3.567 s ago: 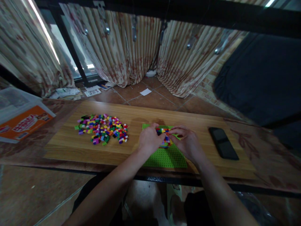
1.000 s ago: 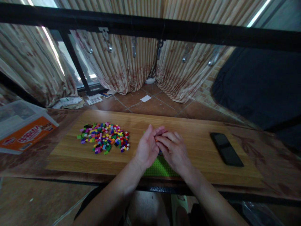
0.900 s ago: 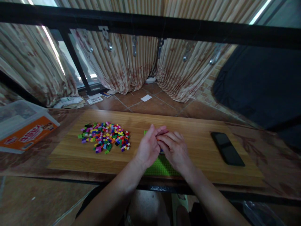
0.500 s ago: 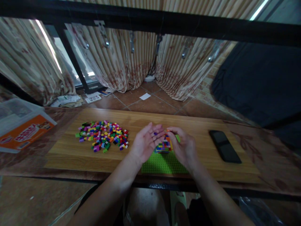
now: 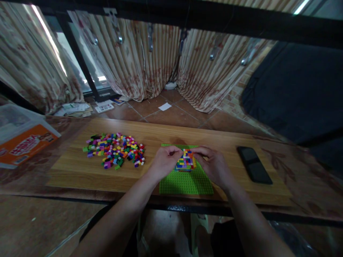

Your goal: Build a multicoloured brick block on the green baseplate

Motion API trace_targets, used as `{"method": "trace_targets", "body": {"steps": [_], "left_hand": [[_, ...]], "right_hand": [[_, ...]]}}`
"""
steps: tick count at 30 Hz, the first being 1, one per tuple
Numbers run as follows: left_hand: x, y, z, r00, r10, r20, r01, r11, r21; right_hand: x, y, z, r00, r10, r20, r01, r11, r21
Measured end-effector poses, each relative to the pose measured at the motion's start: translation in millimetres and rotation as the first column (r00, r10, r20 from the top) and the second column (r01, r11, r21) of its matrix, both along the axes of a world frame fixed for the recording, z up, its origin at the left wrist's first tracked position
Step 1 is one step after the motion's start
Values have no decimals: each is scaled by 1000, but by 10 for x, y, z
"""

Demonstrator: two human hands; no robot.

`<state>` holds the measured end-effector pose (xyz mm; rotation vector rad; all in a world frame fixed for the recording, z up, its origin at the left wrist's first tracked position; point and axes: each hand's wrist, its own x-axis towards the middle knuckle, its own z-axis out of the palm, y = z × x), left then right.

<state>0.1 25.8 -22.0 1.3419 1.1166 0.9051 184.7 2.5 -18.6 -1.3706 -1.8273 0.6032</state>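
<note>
the left hand [image 5: 167,161] is curled narrow, thumb and forefinger drawn together over the far left corner of a multicoloured block of small plastic bricks [image 5: 184,163]; whether they pinch a brick i cannot tell. the right hand [image 5: 213,163] has thumb and forefinger brought close at the block's far right side; what lies between them is too small to make out. the block sits on the far half of a square, bright green studded plastic baseplate [image 5: 184,185], its near edge running left to right, about parallel to the baseplate's near edge; partly covered, it shows no clear long axis. left of the baseplate, well apart, spreads a loose pile of mixed-colour plastic bricks [image 5: 115,151]. right of the hands, a black rectangular phone [image 5: 254,165] lies slanted, its long axis running from far left to near right. beneath everything, a pale brown wooden board [image 5: 102,178] stretches lengthwise left to right.
</note>
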Motion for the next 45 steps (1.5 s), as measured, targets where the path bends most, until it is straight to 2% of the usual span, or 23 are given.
{"method": "trace_targets", "body": {"steps": [3,7,12,17,24,29,34,37,41,45], "left_hand": [[-28,-24,18,992,-71,-106,80,993,86],[-30,-86,62,980,-111,-164,136,979,152],[27,-146,88,950,-122,-287,183,963,196],[52,-180,118,938,-88,-335,168,962,215],[71,-229,104,908,-86,-411,202,948,248],[86,-249,84,938,-53,-342,142,959,243],[78,-254,89,926,-6,-376,104,965,239],[84,-262,68,941,21,-337,68,966,248],[112,-284,45,971,21,-240,28,979,201],[136,-307,43,967,16,-256,32,983,182]], "right_hand": [[-44,-24,39,993,10,120,-15,999,42],[-72,-19,43,958,10,287,-40,994,99],[-92,-16,29,908,15,418,-97,980,175],[-113,-32,48,872,3,490,-108,976,186],[-114,-36,42,868,9,497,-126,971,202],[-101,-34,29,881,5,474,-124,967,221],[-98,-37,46,876,47,480,-160,967,199],[-102,-34,62,873,67,483,-173,969,177],[-115,-28,92,868,48,494,-149,975,165],[-124,-16,90,881,24,473,-129,973,192]]}}
